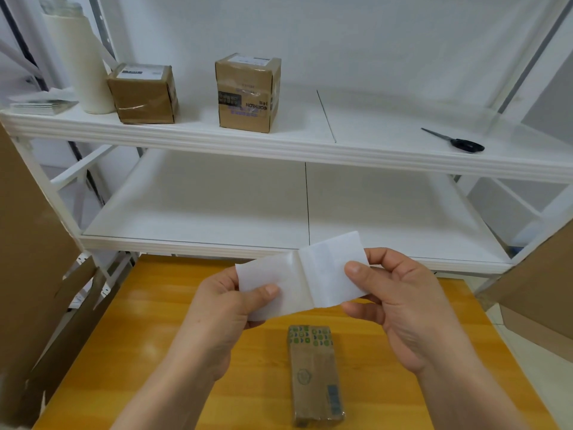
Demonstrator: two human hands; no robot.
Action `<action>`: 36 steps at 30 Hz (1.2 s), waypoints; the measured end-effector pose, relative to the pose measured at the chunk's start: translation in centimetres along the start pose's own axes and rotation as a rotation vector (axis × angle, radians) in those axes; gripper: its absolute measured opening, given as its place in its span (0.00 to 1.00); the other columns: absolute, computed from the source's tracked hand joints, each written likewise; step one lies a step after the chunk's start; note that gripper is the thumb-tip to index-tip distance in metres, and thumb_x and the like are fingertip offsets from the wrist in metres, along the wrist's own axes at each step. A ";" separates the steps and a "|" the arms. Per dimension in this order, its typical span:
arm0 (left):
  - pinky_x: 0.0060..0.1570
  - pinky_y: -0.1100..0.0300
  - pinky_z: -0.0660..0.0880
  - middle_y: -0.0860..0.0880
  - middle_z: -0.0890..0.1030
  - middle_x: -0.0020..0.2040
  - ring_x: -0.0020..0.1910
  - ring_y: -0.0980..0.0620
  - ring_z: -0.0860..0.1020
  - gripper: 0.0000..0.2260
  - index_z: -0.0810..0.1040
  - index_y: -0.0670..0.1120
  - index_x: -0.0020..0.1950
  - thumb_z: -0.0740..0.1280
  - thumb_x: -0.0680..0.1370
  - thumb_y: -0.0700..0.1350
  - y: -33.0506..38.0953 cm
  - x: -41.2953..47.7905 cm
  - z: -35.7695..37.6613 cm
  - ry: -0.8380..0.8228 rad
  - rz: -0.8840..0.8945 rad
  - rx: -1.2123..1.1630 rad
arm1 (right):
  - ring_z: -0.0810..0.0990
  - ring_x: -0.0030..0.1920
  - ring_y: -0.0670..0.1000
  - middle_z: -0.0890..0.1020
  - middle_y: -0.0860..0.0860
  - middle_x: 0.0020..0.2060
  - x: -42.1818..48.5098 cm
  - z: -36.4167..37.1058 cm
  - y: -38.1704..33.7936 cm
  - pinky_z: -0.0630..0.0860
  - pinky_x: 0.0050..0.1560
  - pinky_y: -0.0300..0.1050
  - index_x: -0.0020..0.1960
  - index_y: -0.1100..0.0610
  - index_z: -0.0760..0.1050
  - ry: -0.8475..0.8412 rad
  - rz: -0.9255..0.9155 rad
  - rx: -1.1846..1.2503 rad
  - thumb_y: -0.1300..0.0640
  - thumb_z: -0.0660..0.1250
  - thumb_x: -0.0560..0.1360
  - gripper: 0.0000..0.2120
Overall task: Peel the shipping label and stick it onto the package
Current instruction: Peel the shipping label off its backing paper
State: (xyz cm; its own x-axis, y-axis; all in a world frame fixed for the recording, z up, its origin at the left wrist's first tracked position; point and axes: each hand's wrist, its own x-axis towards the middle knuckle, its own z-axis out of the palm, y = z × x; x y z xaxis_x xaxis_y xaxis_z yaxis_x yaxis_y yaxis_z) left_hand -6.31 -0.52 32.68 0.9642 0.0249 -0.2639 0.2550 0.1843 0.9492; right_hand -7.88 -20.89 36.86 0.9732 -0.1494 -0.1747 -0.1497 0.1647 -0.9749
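Clerk: Label (300,274), location?

Checker: In the air between your hands, above the package (313,377) and not touching it. Your left hand (223,308) pinches the left sheet, thumb on top. Your right hand (400,305) pinches the right sheet the same way. The sheets meet at a fold in the middle, so I judge it partly peeled. Which sheet is the backing, I cannot tell.

Clerk: Handling?

Checker: Thin paper, very light, limp. Probably tacky on one face once bared. Take it by the outer edges with your fingers off the glue, and hold it taut so it cannot curl onto itself.

Clerk: Package?

Checker: Slim brown carton, flat on the surface (148,336), long side running away from you. Print at the far end, a barcode near the close right corner, plainer card between them. It looks light and may slide under pressure, so steady it.

Clerk: Other items?

Checker: Upper shelf (310,150): two boxes (142,94), a white roll (83,60) at the left, scissors (455,141) at the right. Cardboard (28,243) stands at either side. Nothing lies between label and package.
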 end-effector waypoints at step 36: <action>0.33 0.56 0.81 0.40 0.84 0.52 0.51 0.38 0.83 0.09 0.82 0.43 0.52 0.74 0.73 0.39 -4.0 2.7 -1.5 0.106 -0.194 -0.022 | 0.84 0.42 0.53 0.87 0.54 0.44 2.1 -2.7 1.6 0.81 0.33 0.44 0.47 0.57 0.82 0.128 0.021 -0.086 0.61 0.73 0.73 0.03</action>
State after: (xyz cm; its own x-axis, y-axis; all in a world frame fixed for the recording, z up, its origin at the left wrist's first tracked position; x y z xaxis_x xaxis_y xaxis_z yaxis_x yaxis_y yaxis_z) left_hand -4.85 0.28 27.95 0.8841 0.0895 -0.4587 0.4322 0.2168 0.8753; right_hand -6.54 -23.58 34.59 0.9402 -0.2710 -0.2061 -0.1896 0.0859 -0.9781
